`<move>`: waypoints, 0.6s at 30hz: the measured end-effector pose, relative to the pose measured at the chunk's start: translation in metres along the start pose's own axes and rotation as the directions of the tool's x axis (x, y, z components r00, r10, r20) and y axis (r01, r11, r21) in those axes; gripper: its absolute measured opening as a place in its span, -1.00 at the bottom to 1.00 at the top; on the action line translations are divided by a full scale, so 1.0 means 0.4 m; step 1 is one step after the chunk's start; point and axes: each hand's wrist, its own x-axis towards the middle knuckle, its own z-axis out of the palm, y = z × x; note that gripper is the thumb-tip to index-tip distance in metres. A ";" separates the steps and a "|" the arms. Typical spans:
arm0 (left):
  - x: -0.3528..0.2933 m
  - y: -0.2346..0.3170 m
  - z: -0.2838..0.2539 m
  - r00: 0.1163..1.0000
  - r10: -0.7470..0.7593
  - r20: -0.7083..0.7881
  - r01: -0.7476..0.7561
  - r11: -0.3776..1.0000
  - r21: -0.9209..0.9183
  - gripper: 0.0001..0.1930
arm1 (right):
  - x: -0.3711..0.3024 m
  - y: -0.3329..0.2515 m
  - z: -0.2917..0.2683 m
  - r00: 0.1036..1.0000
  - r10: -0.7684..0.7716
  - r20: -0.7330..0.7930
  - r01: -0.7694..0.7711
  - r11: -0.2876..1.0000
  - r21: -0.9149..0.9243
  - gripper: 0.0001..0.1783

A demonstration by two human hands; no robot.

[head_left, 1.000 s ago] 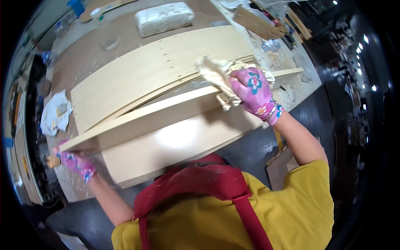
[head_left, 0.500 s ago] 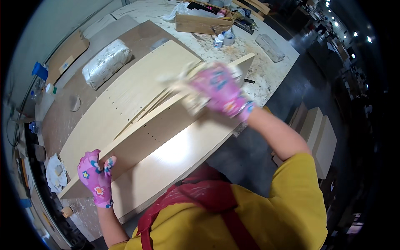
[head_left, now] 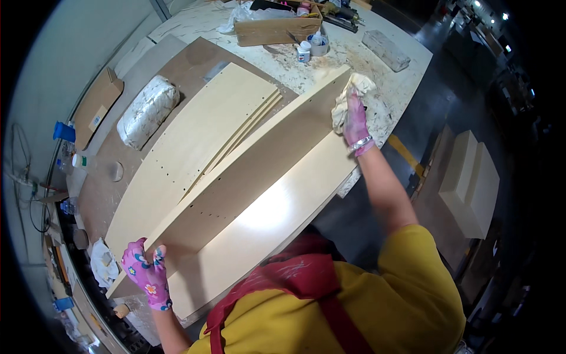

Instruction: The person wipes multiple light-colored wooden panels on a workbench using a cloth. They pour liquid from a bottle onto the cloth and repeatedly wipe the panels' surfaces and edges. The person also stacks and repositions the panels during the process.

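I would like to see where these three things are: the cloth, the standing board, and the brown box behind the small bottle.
Cloth [head_left: 340,112]: head view, on its crumpled left part.
Standing board [head_left: 253,177]: head view, on the middle of its front face.
Brown box [head_left: 277,33]: head view, on its front wall.

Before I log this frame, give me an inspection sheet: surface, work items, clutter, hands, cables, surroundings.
Surface: worktable stained and spattered
Work items: drilled panel upright on edge, flat panel along its near side
Clutter: cardboard box, white bottle, plastic-wrapped block
Hands: left hand grips drilled panel's left end; right hand holds crumpled cloth at its right end
Cables: thin dark cable at far left
Surroundings: pale panels at right
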 end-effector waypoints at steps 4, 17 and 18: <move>0.012 0.004 0.011 0.999 0.026 -0.037 -0.025 0.999 0.023 -0.53 | -0.027 0.050 -0.037 0.978 0.061 -0.199 -0.084 0.991 -0.107 -0.66; 0.020 0.020 0.000 0.998 -0.046 0.050 0.047 0.999 -0.003 -0.49 | -0.048 0.022 0.074 0.886 -0.153 -0.438 0.110 0.986 -0.121 -0.75; 0.014 0.020 -0.004 0.998 -0.051 0.033 0.050 0.999 0.008 -0.50 | -0.043 -0.012 0.135 0.863 -0.137 -0.487 0.115 0.990 -0.076 -0.76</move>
